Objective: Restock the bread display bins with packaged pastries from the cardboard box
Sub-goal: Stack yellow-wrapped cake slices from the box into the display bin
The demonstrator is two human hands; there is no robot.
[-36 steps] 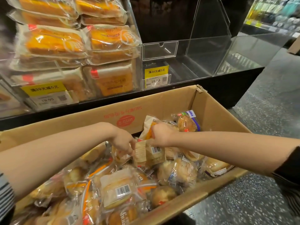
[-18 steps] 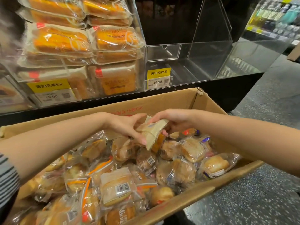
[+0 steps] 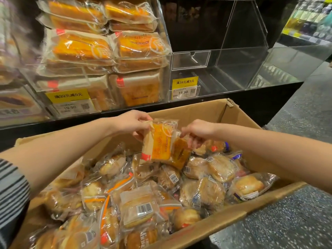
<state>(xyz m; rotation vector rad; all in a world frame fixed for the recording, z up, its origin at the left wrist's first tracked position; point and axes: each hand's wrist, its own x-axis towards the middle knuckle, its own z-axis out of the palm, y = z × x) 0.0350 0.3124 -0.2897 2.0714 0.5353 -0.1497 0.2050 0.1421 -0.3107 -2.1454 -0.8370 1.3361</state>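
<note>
two hands now up above the heap, where half a second ago both sat lower among the packets, holding one between them. left hand (image 3: pixel 133 124) pinches the top corner of an orange pastry packet (image 3: pixel 159 143), fingers curled on the wrapper. right hand (image 3: pixel 196 132) pinches a second, darker packet (image 3: pixel 180 155) tucked just behind the first. means the pick is done, and the carry to a bin looks next.

going left to right: far-left bin (image 3: pixel 16 106), blurred, shows a dark-filled pastry. stocked bin (image 3: pixel 75 85) beside it, stacked high with the same orange packets. clear empty bin (image 3: pixel 224 69) to the right, with a yellow price tag (image 3: pixel 185 83) on its front. cardboard box (image 3: pixel 203 112) below, heaped with mixed wrapped buns, lifted packets hanging over its far middle.
</note>
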